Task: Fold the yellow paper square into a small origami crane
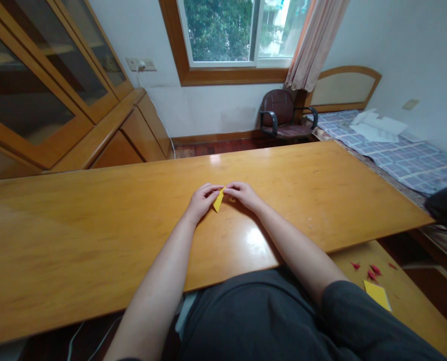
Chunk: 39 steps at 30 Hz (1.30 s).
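A small piece of folded yellow paper (218,202) is held just above the table, between my two hands. It tapers to a narrow top and hangs down with a wider lower end. My left hand (204,199) pinches it from the left, thumb on the near face and fingers behind. From the right, my right hand (242,193) grips its upper tip between thumb and forefinger. The fingers partly cover the top of the paper, so its exact folds cannot be made out.
Under my hands lies a long wooden table (95,225). On a lower surface (415,296) at right are several small red folded pieces (374,270) and a yellow paper stack (377,295). A brown armchair (283,113), a bed (392,145) and a glass-door cabinet (69,115) stand around.
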Available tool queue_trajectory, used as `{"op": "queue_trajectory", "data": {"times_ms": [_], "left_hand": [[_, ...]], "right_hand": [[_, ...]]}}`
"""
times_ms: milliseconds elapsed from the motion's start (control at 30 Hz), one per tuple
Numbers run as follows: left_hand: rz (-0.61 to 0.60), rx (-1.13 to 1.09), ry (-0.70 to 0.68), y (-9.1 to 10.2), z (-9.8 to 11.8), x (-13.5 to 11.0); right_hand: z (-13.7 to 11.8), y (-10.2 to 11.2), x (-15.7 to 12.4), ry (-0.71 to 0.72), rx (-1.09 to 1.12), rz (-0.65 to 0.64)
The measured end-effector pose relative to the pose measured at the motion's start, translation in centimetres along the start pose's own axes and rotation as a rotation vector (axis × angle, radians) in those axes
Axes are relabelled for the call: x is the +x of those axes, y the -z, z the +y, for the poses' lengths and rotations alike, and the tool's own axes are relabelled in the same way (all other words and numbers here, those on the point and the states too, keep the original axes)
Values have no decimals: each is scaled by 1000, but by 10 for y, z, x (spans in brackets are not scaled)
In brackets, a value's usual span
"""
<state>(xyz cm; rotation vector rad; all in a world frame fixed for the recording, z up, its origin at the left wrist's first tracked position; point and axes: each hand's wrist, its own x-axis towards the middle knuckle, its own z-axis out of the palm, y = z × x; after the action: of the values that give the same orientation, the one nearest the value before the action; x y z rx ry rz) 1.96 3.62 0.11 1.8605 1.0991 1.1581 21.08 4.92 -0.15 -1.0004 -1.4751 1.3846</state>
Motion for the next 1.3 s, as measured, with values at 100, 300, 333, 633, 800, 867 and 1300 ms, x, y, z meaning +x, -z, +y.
{"op": "queue_trajectory", "data": {"times_ms": [100, 300, 333, 633, 800, 867, 1300], "left_hand": [[-1, 9, -7, 0, 0, 0], [-8, 19, -22, 0, -2, 1], [-9, 17, -25, 0, -2, 1], [-20, 26, -33, 1, -4, 0], [-21, 23, -31, 0, 0, 0], [-20, 29, -30, 0, 1, 0], [-37, 57, -23, 0, 4, -1]], "right_hand": [[-1, 0, 0, -5, -5, 2], [-3, -1, 0, -13, -5, 5], [-3, -1, 0, -12, -10, 8], [-4, -2, 0, -4, -45, 23], [-5, -2, -1, -15, -27, 25], [-5, -2, 0, -15, -23, 25], [-3, -1, 0, -12, -24, 19]]}}
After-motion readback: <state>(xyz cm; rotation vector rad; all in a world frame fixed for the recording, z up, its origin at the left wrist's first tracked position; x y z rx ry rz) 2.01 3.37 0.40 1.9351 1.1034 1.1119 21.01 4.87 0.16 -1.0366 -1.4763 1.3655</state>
